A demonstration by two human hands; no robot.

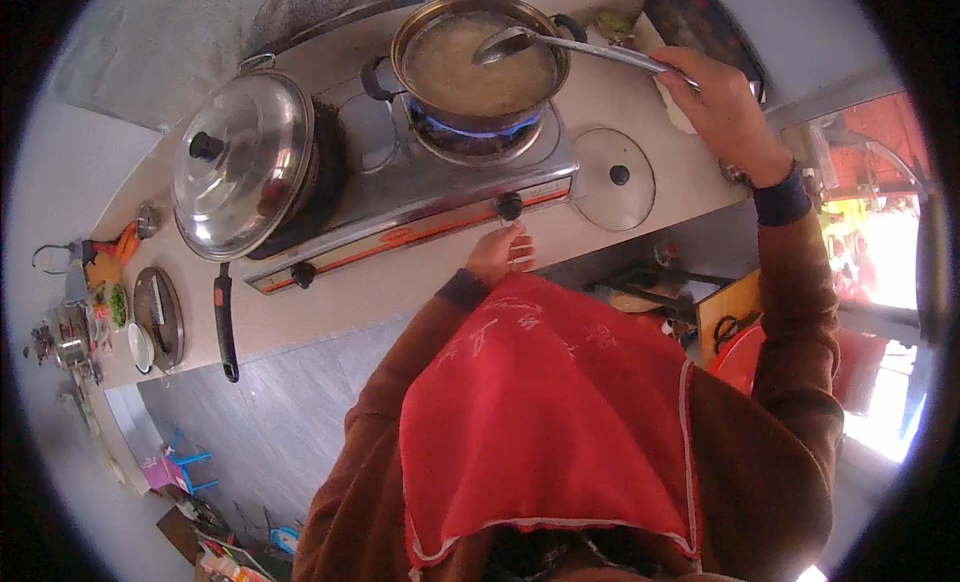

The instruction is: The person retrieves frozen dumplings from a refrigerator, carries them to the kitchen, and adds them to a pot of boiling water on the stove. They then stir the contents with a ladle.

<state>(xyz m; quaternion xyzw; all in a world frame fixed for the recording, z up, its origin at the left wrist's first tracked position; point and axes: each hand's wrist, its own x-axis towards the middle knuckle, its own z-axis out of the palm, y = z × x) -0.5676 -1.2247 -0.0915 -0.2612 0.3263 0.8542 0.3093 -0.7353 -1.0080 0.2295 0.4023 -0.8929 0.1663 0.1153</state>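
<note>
My right hand [709, 105] grips the handle of a metal ladle [502, 45]. The ladle's bowl hangs over a two-handled metal pot [480, 118] filled with cloudy, pale liquid. Blue flame burns beneath that pot on the right burner of a two-burner gas stove [397, 199]. My left hand [504, 253] is at the stove's front edge, fingers curled, just below the right control knob [509, 205]. Whether it touches the knob I cannot tell. Right of the stove a glass lid [613, 180] with a black knob lies flat on the counter.
A pan under a domed metal lid [244, 162] covers the left burner; its black handle [225, 327] juts past the counter edge. Farther left are a round cutting board [171, 319] with a knife and a white bowl [140, 347]. A dark container [701, 38] stands at the back right.
</note>
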